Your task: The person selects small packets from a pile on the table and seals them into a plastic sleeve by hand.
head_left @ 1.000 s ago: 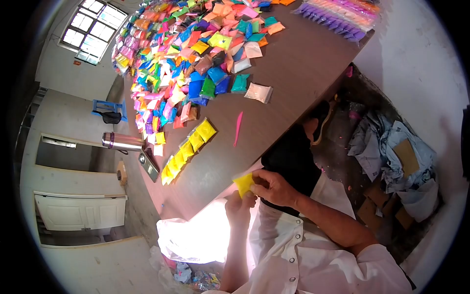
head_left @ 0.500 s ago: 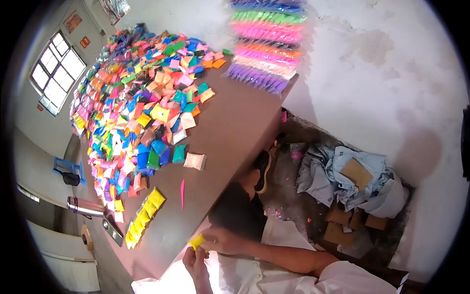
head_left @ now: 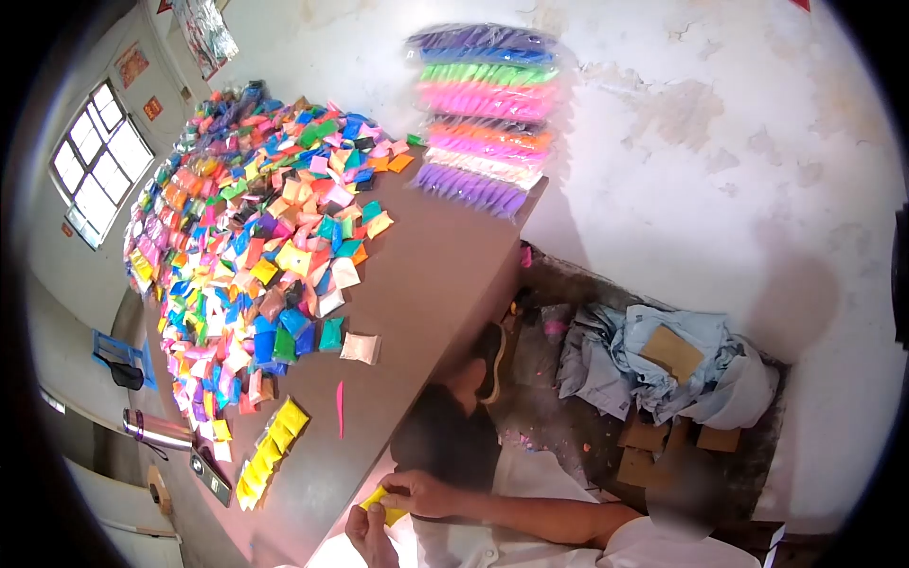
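A small yellow packet [head_left: 388, 512] is pinched between my two hands, low in the view beside the near table edge. My left hand [head_left: 371, 538] has its thumb and fingers closed on the packet from below. My right hand [head_left: 417, 494] grips its upper side with bent fingers. The packet's lower part is partly hidden by my fingers. On the table, nearest to my hands, lies a strip of joined yellow packets [head_left: 273, 454]. A thin pink plastic tool [head_left: 340, 410] rests to the right of that strip.
A large heap of colourful small packets [head_left: 275, 246] covers the far left of the brown table [head_left: 417, 256]. Bagged rows of coloured packets [head_left: 488, 118] are stacked at the back corner. A steel flask [head_left: 161, 429] and a phone [head_left: 210, 476] sit at the left edge. Grey plastic bags [head_left: 653, 364] and cardboard [head_left: 653, 435] lie on the floor.
The view has shifted, so the table and heap appear lower and slightly left. Both hands stay on the yellow packet, with more of it showing between them now.
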`<state>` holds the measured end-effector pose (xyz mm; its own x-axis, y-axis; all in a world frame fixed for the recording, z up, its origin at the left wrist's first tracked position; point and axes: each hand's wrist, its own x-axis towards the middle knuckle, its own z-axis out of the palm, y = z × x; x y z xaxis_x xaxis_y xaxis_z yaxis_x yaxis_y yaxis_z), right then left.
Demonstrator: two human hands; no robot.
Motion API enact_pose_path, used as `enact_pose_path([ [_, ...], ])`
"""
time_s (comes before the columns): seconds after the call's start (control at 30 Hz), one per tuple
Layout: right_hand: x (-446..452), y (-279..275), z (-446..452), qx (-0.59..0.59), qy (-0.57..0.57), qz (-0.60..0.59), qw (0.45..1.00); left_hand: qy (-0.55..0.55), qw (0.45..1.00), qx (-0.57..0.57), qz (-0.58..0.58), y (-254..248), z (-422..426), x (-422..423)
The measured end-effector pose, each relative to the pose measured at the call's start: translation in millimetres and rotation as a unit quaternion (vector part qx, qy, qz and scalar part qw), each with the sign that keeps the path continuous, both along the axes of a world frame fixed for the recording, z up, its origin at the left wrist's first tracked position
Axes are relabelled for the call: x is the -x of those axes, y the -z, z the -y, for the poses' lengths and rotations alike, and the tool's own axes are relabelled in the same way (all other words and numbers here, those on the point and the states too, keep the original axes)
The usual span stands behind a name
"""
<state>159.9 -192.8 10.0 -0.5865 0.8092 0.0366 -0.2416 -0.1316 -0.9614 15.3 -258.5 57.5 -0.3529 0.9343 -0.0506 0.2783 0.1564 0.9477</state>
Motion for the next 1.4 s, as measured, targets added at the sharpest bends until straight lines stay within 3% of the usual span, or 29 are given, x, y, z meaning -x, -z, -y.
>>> enact_pose_path([
  [0.13,-3,-6,-3,0.003,-0.003,-0.016,1.0,0.004,1.0,0.004,0.003,0,1,5],
  [0.2,1,-1,-3,0.073,-0.008,-0.049,0.996,0.016,0.998,0.014,-0.063,9,-1,11],
  [0.4,4,7,1,0.01,0.017,0.002,1.0,-0.003,1.0,0.002,0.03,10,0,7],
  [0.63,6,0,1,-0.053,0.053,0.032,0.997,-0.032,0.998,0.032,-0.033,5,1,7],
  [0.7,7,1,0,-0.04,0.014,0.023,0.999,-0.053,0.997,0.051,-0.034,2,0,7],
  [0.93,15,20,4,0.051,0.03,-0.07,0.996,-0.004,0.997,0.073,0.024,14,5,10],
  [1.03,3,3,-2,0.008,0.021,-0.012,1.0,0.01,0.999,0.039,-0.027,33,9,21],
  [1.13,4,9,-3,-0.023,-0.01,0.024,0.999,-0.019,0.992,-0.01,0.127,6,1,0],
  [1.2,-1,-7,-5,-0.058,-0.001,0.102,0.993,-0.013,0.996,-0.01,0.093,21,6,15],
  [1.23,5,5,-2,-0.019,0.008,0.032,0.999,-0.022,0.991,0.005,0.134,7,3,5],
  [1.27,11,17,1,0.024,0.02,-0.033,0.999,0.005,0.996,0.024,0.09,31,10,21],
  [1.33,2,-1,1,0.092,0.012,-0.049,0.994,-0.01,0.985,0.055,0.164,20,8,11],
  [1.4,5,11,0,0.078,0.023,-0.046,0.996,0.014,0.985,0.084,0.148,23,12,14],
])
